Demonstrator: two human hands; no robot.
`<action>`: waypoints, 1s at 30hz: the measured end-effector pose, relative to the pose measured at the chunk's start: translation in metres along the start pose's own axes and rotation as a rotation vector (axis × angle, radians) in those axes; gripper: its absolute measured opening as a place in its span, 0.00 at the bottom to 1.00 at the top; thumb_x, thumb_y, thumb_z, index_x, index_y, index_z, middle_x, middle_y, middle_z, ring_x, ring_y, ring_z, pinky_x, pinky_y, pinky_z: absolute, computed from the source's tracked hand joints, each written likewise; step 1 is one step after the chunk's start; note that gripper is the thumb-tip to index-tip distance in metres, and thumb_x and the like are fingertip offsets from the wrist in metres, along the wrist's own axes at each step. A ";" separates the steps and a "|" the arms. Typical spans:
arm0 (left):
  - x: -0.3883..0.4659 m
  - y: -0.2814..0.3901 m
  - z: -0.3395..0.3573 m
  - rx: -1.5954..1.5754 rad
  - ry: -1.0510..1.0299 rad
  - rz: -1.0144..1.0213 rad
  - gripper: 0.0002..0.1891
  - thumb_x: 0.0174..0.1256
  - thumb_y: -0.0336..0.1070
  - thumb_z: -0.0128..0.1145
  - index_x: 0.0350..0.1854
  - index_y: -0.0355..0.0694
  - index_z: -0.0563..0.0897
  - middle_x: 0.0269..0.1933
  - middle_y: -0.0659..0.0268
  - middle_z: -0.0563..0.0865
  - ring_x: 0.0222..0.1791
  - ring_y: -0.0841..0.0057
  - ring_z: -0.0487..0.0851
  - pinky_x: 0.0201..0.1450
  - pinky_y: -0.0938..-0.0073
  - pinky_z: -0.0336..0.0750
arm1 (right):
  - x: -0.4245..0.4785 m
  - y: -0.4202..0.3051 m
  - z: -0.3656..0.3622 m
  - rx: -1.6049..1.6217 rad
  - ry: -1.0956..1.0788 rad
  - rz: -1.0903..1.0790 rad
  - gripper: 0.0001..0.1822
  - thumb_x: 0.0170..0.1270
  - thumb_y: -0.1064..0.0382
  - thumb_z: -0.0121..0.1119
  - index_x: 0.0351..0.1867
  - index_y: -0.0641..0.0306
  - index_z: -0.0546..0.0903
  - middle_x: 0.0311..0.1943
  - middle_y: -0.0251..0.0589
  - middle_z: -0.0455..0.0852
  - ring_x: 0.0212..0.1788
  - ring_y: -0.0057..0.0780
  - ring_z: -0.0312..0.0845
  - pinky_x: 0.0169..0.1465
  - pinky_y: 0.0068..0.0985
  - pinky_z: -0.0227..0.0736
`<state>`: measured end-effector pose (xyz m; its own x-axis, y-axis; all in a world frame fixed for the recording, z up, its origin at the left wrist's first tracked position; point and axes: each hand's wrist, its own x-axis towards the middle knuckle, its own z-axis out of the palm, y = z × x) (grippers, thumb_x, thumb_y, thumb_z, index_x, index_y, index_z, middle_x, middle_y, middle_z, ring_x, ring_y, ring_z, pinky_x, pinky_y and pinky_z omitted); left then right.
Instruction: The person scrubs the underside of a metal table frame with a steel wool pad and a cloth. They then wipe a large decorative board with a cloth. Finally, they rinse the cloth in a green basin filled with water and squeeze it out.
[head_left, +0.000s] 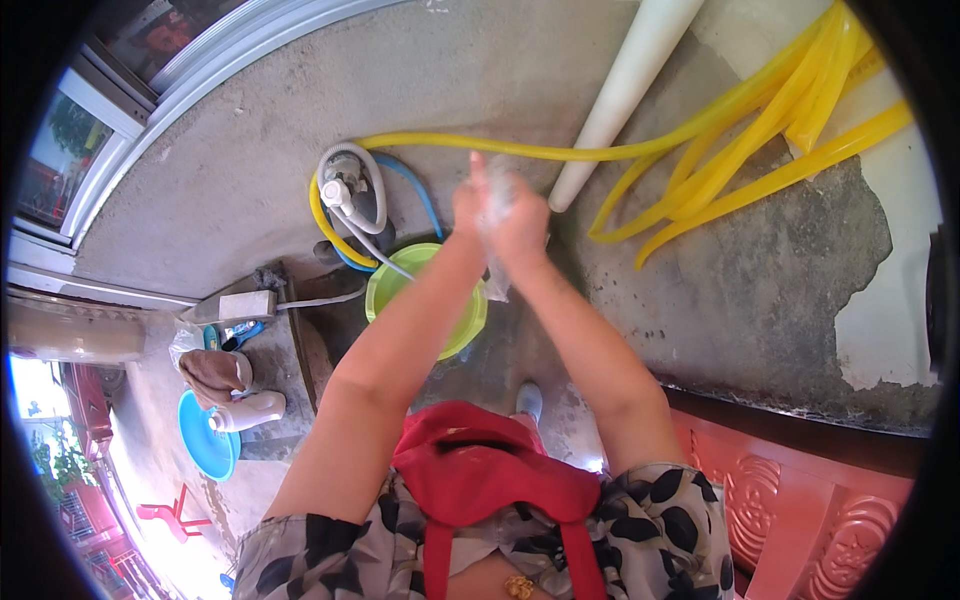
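Observation:
Both arms reach forward past a red apron (495, 480). My left hand (469, 202) and my right hand (521, 225) meet around a whitish, translucent crumpled thing (496, 199), blurred by motion; it looks like wet plastic or cloth, and its lower end (496, 289) hangs between the forearms. A green plastic basin (386, 289) stands on the floor below, partly hidden by my left forearm, with the end of a grey hose (390, 264) in it. The exact grip of the fingers is blurred.
A yellow hose (487, 146) runs along the wall to a tap (345, 169). A white pipe (615, 105) leans beyond the hands. At left, a ledge holds a white bottle (255, 411) and brown cloth (210, 375), near a blue basin (206, 442). A carved red panel (757, 487) stands at right.

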<state>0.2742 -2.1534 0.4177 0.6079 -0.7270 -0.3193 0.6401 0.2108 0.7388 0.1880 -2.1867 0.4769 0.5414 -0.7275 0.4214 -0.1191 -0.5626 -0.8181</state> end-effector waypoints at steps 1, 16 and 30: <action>0.000 -0.005 0.001 -0.034 -0.011 -0.024 0.33 0.65 0.67 0.49 0.46 0.35 0.78 0.38 0.62 0.82 0.36 0.71 0.79 0.41 0.63 0.75 | -0.006 -0.005 0.000 -0.145 0.002 -0.149 0.16 0.61 0.51 0.64 0.32 0.65 0.79 0.23 0.54 0.80 0.26 0.44 0.79 0.33 0.35 0.72; -0.079 0.049 0.041 0.214 -0.395 -0.340 0.32 0.66 0.55 0.57 0.64 0.38 0.70 0.59 0.57 0.79 0.58 0.67 0.77 0.60 0.63 0.72 | 0.089 0.013 -0.085 0.590 -0.460 0.465 0.35 0.60 0.43 0.64 0.61 0.63 0.69 0.56 0.44 0.74 0.60 0.32 0.67 0.62 0.32 0.60; -0.076 0.034 0.004 -0.224 -0.326 -0.278 0.39 0.68 0.67 0.40 0.69 0.38 0.64 0.67 0.55 0.70 0.66 0.62 0.70 0.69 0.57 0.64 | 0.010 0.043 -0.107 1.031 -0.568 0.559 0.20 0.65 0.62 0.61 0.56 0.66 0.73 0.53 0.39 0.78 0.57 0.29 0.73 0.60 0.33 0.68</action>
<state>0.2475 -2.0935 0.4694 0.2432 -0.9352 -0.2573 0.8648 0.0890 0.4941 0.0999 -2.2602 0.4880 0.9310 -0.3542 -0.0879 0.1109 0.5040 -0.8565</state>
